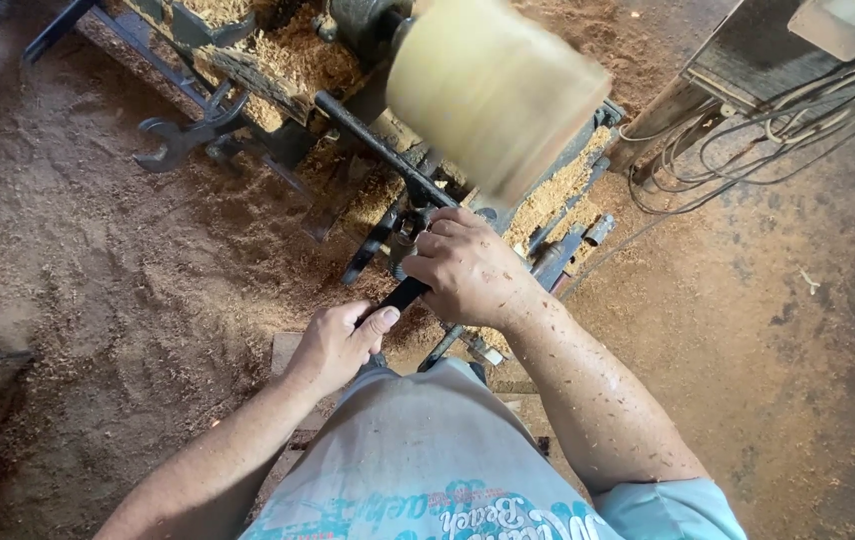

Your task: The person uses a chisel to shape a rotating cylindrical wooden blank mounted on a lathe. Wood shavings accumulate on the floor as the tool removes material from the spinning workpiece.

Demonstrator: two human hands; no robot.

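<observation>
Wood blank, pale and cylindrical, sat on the lathe near the top of the view, its surface smeared into a soft blur, just above the person's hands. Far to the left, a dark open-ended spanner lay on the shavings beside the lathe bed. Sawdust covered the floor around it and was heaped along the machine's frame. Nearer the middle, the left hand was closed around the lower end of a dark, slim tool handle, thumb laid along it. That handle ran up and to the right under the right hand, which was folded over it with the fingers curled down, close beneath the blank. I could not see the tool's tip, hidden behind the right hand. Fine wood chips clung to the right forearm. Below the hands a light shirt filled the bottom of the view. Off to the right, a bundle of cables hung from a wooden stand.
</observation>
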